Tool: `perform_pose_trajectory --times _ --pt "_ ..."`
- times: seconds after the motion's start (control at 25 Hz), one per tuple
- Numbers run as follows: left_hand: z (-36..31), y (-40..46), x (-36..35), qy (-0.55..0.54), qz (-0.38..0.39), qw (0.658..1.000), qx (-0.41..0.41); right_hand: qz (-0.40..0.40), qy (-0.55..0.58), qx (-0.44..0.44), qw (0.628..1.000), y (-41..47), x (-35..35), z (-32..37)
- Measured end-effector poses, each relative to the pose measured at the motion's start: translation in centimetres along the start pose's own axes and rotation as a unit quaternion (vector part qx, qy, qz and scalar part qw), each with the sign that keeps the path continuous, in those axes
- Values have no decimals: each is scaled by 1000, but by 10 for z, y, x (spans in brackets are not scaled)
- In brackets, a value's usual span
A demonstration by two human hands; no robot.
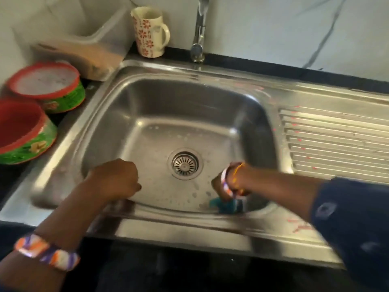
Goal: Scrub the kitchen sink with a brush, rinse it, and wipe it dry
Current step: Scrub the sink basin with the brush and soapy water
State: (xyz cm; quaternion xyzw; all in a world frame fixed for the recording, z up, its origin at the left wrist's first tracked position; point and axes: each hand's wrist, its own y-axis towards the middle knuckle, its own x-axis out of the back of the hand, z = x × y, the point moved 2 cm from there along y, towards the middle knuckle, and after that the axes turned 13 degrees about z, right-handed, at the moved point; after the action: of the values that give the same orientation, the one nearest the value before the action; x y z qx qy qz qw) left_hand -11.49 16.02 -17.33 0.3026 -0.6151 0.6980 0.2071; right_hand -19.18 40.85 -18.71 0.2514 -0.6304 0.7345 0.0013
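Steel sink (212,71), teal brush (226,204) under right hand (221,186); no legible writing.

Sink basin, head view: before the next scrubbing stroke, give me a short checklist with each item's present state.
1. Right hand grips the teal brush: ok.
2. Brush down at the basin's near wall: ok.
3. Left hand clear of the brush, fingers curled, holding nothing: ok.
4. Drain strainer unobstructed: ok.
5. Faucet off: no stream visible, ok.
6. Soap on the brush: cannot tell, blurred.
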Motion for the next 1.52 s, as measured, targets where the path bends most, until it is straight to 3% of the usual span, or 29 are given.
perform_pose_trajectory --times 0.12,0.24,0.28,0.36,0.48,0.56,0.72,0.92,1.2,1.32,1.44,1.52 --pt "4 3 11 -6 20 999 -46 4 -41 26 999 -3 4 30" --pt "37 -10 32 -18 -92 994 -49 135 -132 -48 981 -34 49 61" --pt "50 -15 40 -19 -133 990 -44 101 -174 -59 978 -39 71 79" --pt "72 -26 55 8 -204 979 -25 -60 -227 -4 972 -63 101 134" --pt "98 -35 70 67 -274 959 26 -342 -130 159 917 -87 148 207" --pt "111 -35 74 67 -290 954 42 -399 -96 225 884 -93 171 252" --pt "118 -34 78 27 -303 952 47 -423 -105 208 876 -50 192 302" --pt "125 -33 77 -2 -319 947 37 -390 -89 169 901 -13 194 303" --pt "120 -35 74 19 -333 942 33 -459 -44 220 860 -64 210 289" --pt "107 -41 76 51 -330 942 -22 -438 -70 211 871 -77 198 263" --pt "93 -33 79 94 -301 942 -117 -418 60 254 870 -118 187 199" --pt "70 -15 81 117 -278 939 -166 -367 104 214 899 -135 171 144"
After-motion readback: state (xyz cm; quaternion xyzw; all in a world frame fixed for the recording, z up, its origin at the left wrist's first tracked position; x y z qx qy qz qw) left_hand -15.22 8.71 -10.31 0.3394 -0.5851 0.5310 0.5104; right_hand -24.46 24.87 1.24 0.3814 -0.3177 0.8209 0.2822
